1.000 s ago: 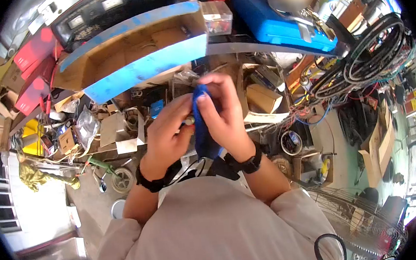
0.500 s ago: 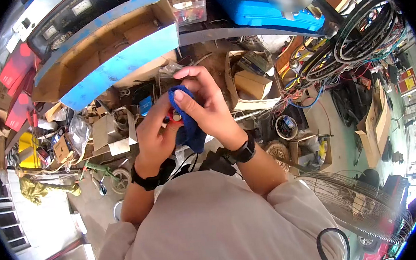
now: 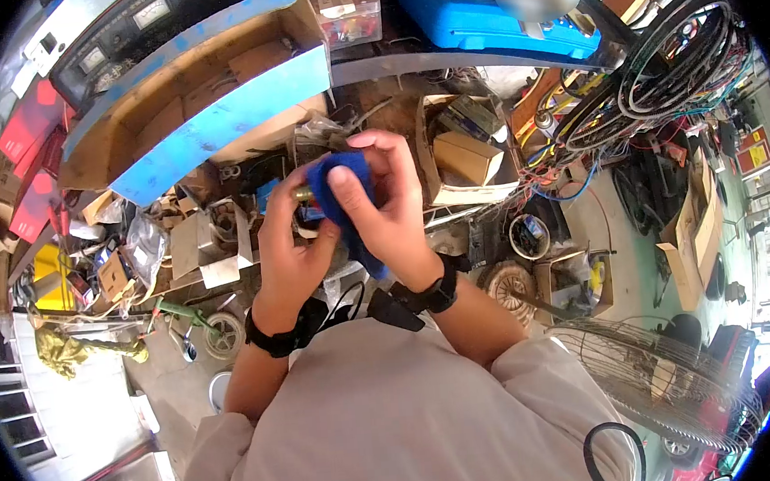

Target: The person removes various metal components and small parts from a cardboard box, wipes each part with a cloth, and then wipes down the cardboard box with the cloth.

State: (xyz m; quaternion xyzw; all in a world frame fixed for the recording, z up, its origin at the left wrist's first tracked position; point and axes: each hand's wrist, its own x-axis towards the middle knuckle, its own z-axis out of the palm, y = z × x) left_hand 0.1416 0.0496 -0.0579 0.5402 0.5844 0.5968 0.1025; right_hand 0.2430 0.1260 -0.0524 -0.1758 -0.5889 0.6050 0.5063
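Observation:
A dark blue cloth (image 3: 345, 189) is in my right hand (image 3: 389, 213), the thumb pressed flat on its near face and the fingers curled behind it. Its lower end hangs below the thumb. At the cloth's left side, a small brass-coloured metal piece (image 3: 303, 194) with a bit of red beside it pokes out. My left hand (image 3: 291, 252) closes around that piece, fingers on its far side and thumb below, close against the cloth. Most of the piece is hidden by the cloth and fingers, so its kind is unclear. Both wrists wear black bands.
Beyond my hands a long blue-sided cardboard box (image 3: 222, 127) lies on the cluttered bench. A blue plastic case (image 3: 513, 27) sits at the back. To the right are an open carton (image 3: 476, 188), coiled black cables (image 3: 678, 55) and a wire fan guard (image 3: 658, 382).
The cloth and my right hand have shifted slightly. The metal piece has turned from facing me to pointing left, and more of it shows beside the cloth.

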